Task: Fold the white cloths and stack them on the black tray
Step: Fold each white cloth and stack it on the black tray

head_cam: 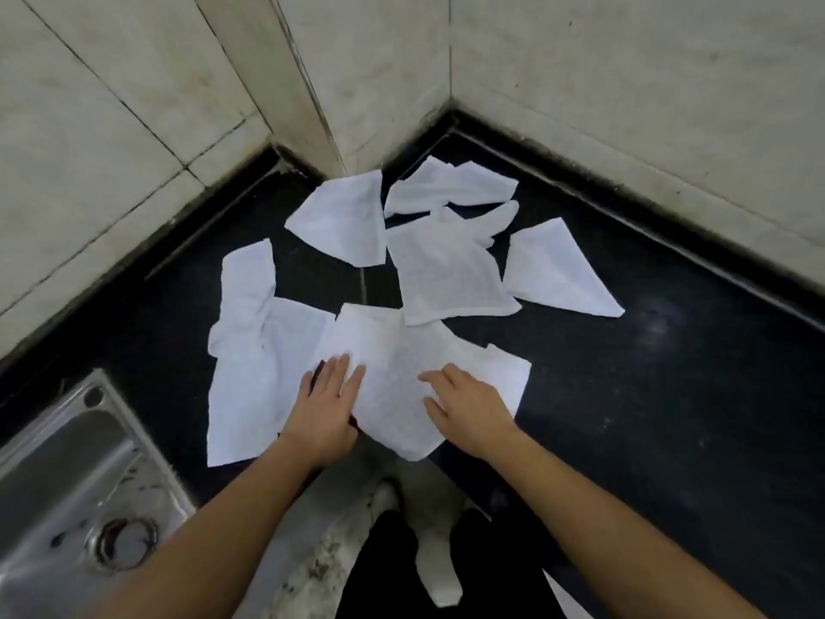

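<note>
Fingers (346, 373) of the left hand (323, 408) lie flat and spread, released, pressing on the left edge of the nearest cloth (402, 386); fingers of the right hand (468, 408) are likewise extended and open, palm down on the same cloth's right half; nothing is gripped by either hand.

Judgement: the step in hand is flattening this cloth before the first fold; to do it well, sweep both palms outward from the centre to the corners, square the edges, then pinch two adjacent corners and bring them to the opposite pair.

Nearest cloth: thin, white, finely textured weave, limp, lying skewed with one corner overhanging the bench (669, 373) front edge; it overlaps a crumpled cloth (250, 350) to its left; beyond it lie four more white cloths, a flat square cloth (451, 270) touching its far edge, others scattered toward the wall corner (339, 127).

Bench: black, polished, speckled stone; walls: pale matte tile; left of the nearest cloth, a steel sink (67, 475) with round drain.

Black tray: not identifiable; a dark reddish edge shows beneath the left hand, cannot tell what it is.
</note>
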Action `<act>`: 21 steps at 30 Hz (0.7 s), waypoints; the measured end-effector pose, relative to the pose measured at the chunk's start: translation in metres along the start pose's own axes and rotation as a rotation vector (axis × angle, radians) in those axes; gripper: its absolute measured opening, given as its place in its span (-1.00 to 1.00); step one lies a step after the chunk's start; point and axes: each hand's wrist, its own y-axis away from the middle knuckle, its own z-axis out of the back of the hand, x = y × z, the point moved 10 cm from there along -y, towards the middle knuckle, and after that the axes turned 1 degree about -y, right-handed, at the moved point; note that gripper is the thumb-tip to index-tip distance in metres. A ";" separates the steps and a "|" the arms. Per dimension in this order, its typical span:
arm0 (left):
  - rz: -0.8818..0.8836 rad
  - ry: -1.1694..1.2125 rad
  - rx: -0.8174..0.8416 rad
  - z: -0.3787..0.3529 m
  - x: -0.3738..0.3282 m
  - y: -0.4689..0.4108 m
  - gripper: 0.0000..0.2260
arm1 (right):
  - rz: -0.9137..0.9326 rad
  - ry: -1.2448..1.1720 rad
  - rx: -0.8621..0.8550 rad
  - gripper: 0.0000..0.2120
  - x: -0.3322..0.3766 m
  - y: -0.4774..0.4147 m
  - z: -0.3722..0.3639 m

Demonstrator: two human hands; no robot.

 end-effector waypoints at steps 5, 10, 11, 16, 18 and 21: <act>-0.163 -0.064 -0.056 -0.013 0.014 -0.023 -0.27 | 0.065 0.048 0.047 -0.63 0.030 0.004 -0.064; -0.405 -0.144 -0.319 -0.003 0.022 -0.037 -0.45 | -0.157 0.335 0.103 -0.23 0.032 0.009 -0.100; -0.423 -0.158 -0.335 -0.002 0.025 -0.038 -0.51 | -0.221 0.364 0.116 -0.22 0.033 0.009 -0.104; -0.429 -0.233 -0.242 -0.006 0.042 -0.031 -0.72 | -0.417 0.366 0.089 -0.37 0.043 0.004 -0.094; -0.421 -0.248 -0.201 -0.010 0.052 -0.026 -0.76 | -0.415 0.324 0.102 -0.37 0.049 0.005 -0.085; -0.423 -0.124 -0.245 -0.003 0.057 -0.020 -0.79 | -0.480 0.199 0.136 -0.46 0.045 0.011 -0.080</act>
